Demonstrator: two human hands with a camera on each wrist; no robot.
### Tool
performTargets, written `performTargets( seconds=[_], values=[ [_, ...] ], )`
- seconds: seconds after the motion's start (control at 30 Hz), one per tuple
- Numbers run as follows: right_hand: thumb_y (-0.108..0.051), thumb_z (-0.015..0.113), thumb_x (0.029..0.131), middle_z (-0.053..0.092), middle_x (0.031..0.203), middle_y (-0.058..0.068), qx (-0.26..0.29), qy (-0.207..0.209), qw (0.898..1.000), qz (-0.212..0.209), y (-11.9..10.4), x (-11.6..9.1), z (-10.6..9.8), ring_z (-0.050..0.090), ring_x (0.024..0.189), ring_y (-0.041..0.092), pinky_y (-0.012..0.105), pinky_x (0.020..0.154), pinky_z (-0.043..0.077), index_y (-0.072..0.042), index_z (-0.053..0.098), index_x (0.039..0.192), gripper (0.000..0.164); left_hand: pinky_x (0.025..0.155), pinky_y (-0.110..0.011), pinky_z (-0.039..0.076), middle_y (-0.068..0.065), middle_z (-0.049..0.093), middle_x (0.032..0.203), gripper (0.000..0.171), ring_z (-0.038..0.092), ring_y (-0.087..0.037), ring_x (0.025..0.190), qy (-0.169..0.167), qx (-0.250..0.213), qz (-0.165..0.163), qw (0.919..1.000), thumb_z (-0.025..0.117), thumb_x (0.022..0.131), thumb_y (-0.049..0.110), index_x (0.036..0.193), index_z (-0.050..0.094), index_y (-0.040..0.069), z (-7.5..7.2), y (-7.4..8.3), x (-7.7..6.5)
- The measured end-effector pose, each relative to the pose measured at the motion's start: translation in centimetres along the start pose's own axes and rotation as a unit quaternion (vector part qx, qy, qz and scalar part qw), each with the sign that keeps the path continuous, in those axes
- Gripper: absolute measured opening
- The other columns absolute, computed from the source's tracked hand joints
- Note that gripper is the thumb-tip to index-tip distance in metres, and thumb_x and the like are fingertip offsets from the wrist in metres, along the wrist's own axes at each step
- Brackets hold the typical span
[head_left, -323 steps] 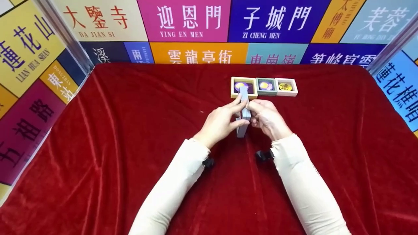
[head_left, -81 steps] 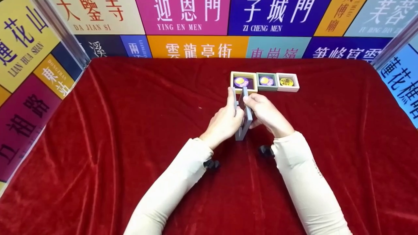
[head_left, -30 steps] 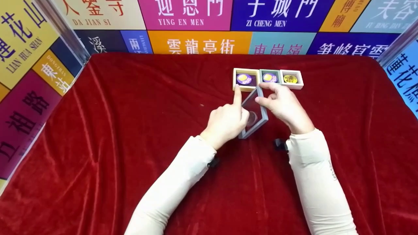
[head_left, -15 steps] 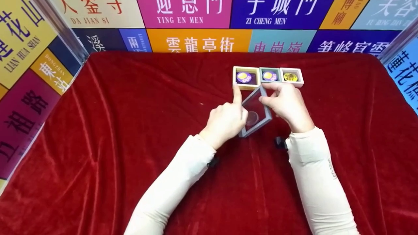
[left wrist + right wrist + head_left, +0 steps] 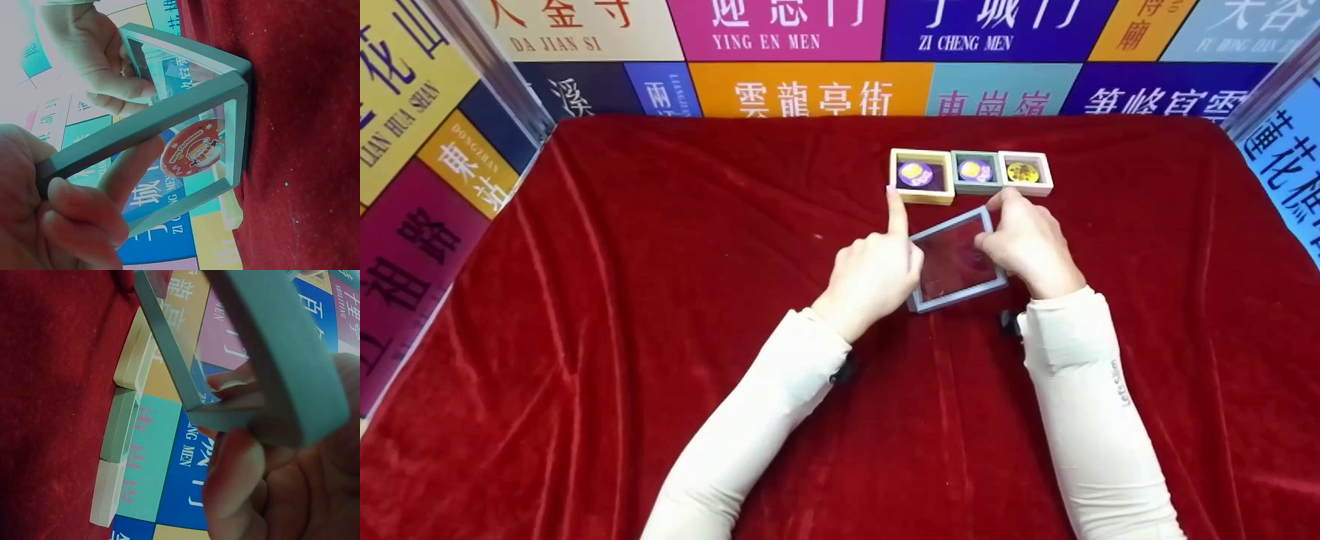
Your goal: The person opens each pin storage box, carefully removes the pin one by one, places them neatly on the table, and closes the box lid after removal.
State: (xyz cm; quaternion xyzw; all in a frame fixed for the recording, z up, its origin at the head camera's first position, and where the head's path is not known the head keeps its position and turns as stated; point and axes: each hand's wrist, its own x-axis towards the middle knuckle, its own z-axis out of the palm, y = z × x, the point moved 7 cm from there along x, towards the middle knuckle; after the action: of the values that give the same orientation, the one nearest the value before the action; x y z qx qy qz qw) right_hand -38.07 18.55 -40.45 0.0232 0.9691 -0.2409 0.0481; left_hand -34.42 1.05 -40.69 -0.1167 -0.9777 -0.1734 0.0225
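Observation:
A grey hinged display frame with clear film windows [image 5: 964, 295] stands on the red cloth, its two halves spread apart in a V. My left hand [image 5: 874, 274] grips the left half, index finger stretched forward. In the left wrist view, a round red "Merry Christmas" badge [image 5: 194, 149] shows in the window of the nearer half [image 5: 146, 121]. With thumb and fingers, my right hand [image 5: 1027, 244] pinches the outer edge of the right half. That half [image 5: 281, 360] looms large in the right wrist view, fingers on its edge.
Just behind the frame stand three small boxes in a row: cream-yellow [image 5: 926, 199], green [image 5: 977, 189] and pale pink [image 5: 1030, 190], each with a round badge inside. Red velvet cloth [image 5: 697, 315] covers the table. Colourful printed panels [image 5: 810, 90] rise behind it.
The frame's halves, together at first, have come apart. My right hand has swung the right half outward to the right, widening the angle. The left hand stays nearly in place.

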Motion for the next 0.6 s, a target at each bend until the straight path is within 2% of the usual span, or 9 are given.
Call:
performTargets(
  seconds=[0.13,0.37,0.47,0.6],
  values=[
    [-0.019,0.059,0.082,0.059,0.101,0.022,-0.009,0.003,1.0,0.001,0.3,0.2,0.1,0.053,0.096,0.041,0.052,0.08,0.042,-0.006,0.048,0.12,0.042,0.054,-0.038,0.051,-0.006,0.062,0.065,0.072,0.062,-0.022,0.057,-0.002,-0.001,0.0,1.0,0.039,0.095,0.031,0.152,0.006,0.003,0.0,0.0,0.0],
    [-0.015,0.053,0.08,0.059,0.103,0.028,-0.071,-0.014,0.997,0.008,0.7,0.4,0.8,0.056,0.097,0.045,0.058,0.078,0.043,0.002,0.046,0.109,0.035,0.054,-0.037,0.051,-0.005,0.062,0.065,0.071,0.062,-0.021,0.058,-0.012,-0.001,0.002,0.9999,0.037,0.096,0.033,0.152,0.005,0.004,-0.1,0.2,0.3],
    [-0.017,0.056,0.08,0.059,0.106,0.031,-0.089,-0.021,0.996,0.014,0.8,0.6,1.4,0.056,0.099,0.047,0.059,0.079,0.044,0.004,0.047,0.108,0.036,0.054,-0.038,0.05,-0.005,0.062,0.065,0.071,0.062,-0.022,0.058,-0.012,0.001,0.004,0.9999,0.037,0.096,0.033,0.152,0.004,0.004,-0.2,0.2,0.3],
    [-0.02,0.061,0.078,0.061,0.098,0.028,-0.098,-0.029,0.995,0.012,1.0,1.1,2.1,0.059,0.094,0.044,0.055,0.072,0.046,0.001,0.055,0.092,0.026,0.054,-0.039,0.05,-0.006,0.062,0.064,0.073,0.062,-0.023,0.059,-0.01,0.003,0.0,0.9999,0.038,0.095,0.033,0.152,0.004,0.005,-0.2,-0.1,0.1]
  ],
)
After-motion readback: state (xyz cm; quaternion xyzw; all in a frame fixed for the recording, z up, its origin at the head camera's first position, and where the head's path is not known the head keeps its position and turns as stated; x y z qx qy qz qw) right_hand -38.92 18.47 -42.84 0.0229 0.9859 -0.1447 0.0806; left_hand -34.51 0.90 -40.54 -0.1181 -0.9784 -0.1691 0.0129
